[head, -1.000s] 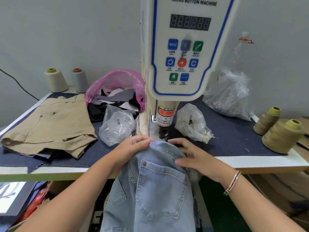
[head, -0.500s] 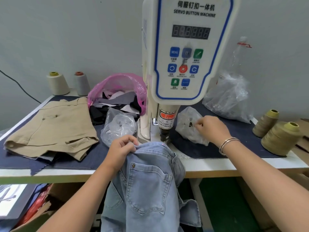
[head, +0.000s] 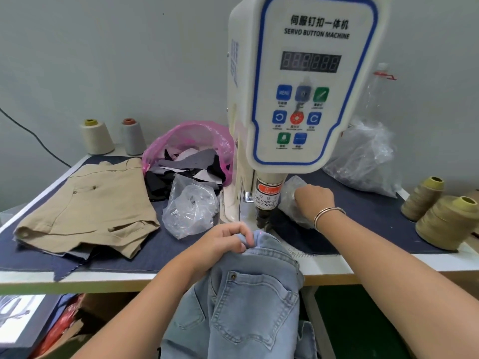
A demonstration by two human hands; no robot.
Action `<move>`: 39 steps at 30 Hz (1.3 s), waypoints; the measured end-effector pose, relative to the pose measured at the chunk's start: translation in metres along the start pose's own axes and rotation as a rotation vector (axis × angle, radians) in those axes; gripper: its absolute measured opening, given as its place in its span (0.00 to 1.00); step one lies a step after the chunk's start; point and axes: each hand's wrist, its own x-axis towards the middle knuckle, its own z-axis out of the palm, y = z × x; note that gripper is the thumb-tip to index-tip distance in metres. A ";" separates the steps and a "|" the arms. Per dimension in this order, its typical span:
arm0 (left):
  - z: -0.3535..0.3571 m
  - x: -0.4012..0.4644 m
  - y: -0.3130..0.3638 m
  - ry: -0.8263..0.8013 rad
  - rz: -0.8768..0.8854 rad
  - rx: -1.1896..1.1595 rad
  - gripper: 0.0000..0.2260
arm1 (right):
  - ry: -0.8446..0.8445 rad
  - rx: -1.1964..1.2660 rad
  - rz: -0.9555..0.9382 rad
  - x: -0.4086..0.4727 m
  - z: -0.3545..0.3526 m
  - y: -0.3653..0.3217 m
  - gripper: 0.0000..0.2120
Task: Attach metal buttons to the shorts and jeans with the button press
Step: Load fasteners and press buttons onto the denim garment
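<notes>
Jeans [head: 248, 301] waistband at the counter [head: 363, 266] edge, below the button press [head: 298, 99].

Left hand [head: 228, 242] fingers pinch the denim waistband. Right hand [head: 312, 200] reaches into a clear plastic bag [head: 291, 200]; its fingers are hidden, grip unclear. Jeans legs run out of view.

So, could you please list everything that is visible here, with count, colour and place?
button machine: one, white with blue trim, centre of the table
jeans: one, light blue, hanging over the front table edge under the press head
shorts: one, khaki, flat on the left
pink bag: one, holding fabric scraps, behind the shorts
clear bags: three, one left of the machine, one right of the press head, one at the back right
thread cones: four, cream and grey back left, two olive right
table: one, white, under a dark blue cloth
left hand: fingers pinch the jeans waistband
right hand: reaching into the clear bag, fingers hidden
</notes>
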 end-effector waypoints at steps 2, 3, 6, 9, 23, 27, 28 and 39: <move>0.001 0.001 0.005 0.012 -0.011 0.041 0.07 | -0.006 -0.011 -0.027 -0.002 -0.004 -0.005 0.14; 0.001 0.002 0.007 0.071 -0.002 0.050 0.07 | -0.029 -0.020 -0.042 -0.003 -0.006 -0.008 0.15; 0.004 0.008 0.009 0.167 0.035 0.082 0.07 | -0.085 -0.061 -0.087 -0.004 -0.010 -0.009 0.16; 0.009 0.006 0.008 0.005 0.022 -0.026 0.07 | 0.014 -0.008 -0.057 -0.002 -0.002 0.001 0.11; -0.028 -0.007 -0.033 0.226 0.128 0.422 0.09 | -0.148 1.542 -0.164 -0.087 0.029 -0.009 0.05; -0.030 -0.006 -0.035 0.282 0.127 0.400 0.08 | -0.350 1.810 -0.162 -0.098 0.033 -0.027 0.13; -0.030 -0.006 -0.035 0.291 0.129 0.394 0.08 | -0.379 1.857 -0.141 -0.099 0.034 -0.029 0.15; -0.030 -0.004 -0.035 0.319 0.148 0.368 0.08 | -0.659 2.264 0.032 -0.104 0.034 -0.042 0.05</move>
